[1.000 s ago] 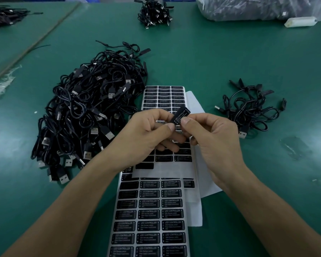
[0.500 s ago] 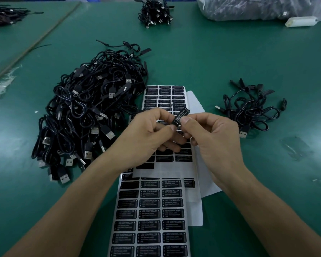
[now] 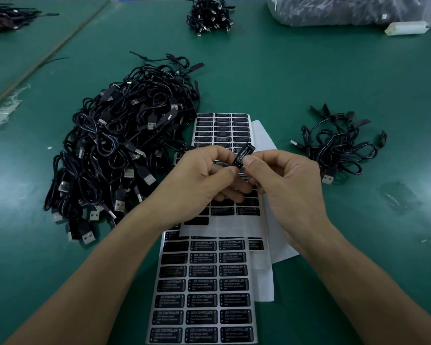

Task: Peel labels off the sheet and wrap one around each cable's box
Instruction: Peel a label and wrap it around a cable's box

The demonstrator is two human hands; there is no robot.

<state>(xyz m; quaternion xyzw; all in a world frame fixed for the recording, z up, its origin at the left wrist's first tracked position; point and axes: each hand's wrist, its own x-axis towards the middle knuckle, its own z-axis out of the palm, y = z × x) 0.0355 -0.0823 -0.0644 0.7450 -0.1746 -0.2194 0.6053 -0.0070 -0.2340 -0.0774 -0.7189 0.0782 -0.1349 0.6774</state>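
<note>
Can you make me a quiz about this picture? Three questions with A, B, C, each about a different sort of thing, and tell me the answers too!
1. Where is the big cable pile from the label sheets?
A. to their left
B. to their right
C. inside a plastic bag

2. What colour is the table?
A. red
B. green
C. white

3. What are the left hand and right hand doing?
A. lying flat on the table
B. both pinching a small black box
C. holding scissors

Answers:
1 A: the big pile lies on the left side of the sheets.
2 B: the bare top is green all around the cables.
3 B: both hands meet at the box and pinch it, raised above the sheets.
</note>
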